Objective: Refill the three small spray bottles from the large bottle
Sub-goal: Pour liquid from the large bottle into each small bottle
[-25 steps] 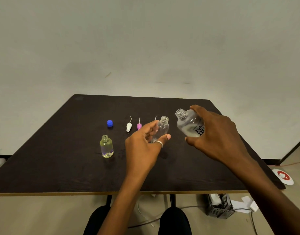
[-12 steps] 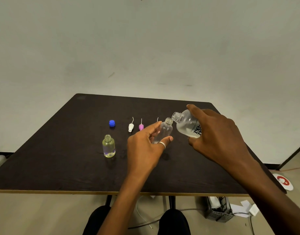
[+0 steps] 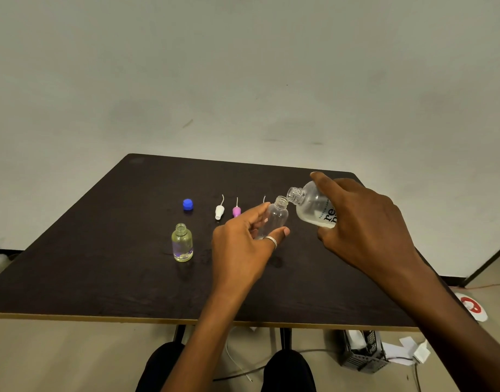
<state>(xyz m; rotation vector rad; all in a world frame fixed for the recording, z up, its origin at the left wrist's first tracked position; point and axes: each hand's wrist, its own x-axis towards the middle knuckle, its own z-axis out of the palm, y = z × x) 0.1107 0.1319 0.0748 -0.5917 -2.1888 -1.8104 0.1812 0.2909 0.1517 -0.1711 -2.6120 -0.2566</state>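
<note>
My left hand (image 3: 244, 244) grips the small bottle (image 3: 274, 217), mouth up-right; my right hand (image 3: 365, 222) holds the large bottle (image 3: 311, 206), neck tilted left toward it.

The left hand (image 3: 243, 250) wears a plain silver ring (image 3: 271, 241), a smooth band on the thumb. The right hand (image 3: 365, 230) is unadorned. Both forearms (image 3: 215, 321) are bare to the frame's edge. Dark trousers (image 3: 288, 372) cover both knees.

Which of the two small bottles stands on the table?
The yellowish small bottle, uncapped, standing alone; the clear small bottle is held tilted by the left hand.
</note>
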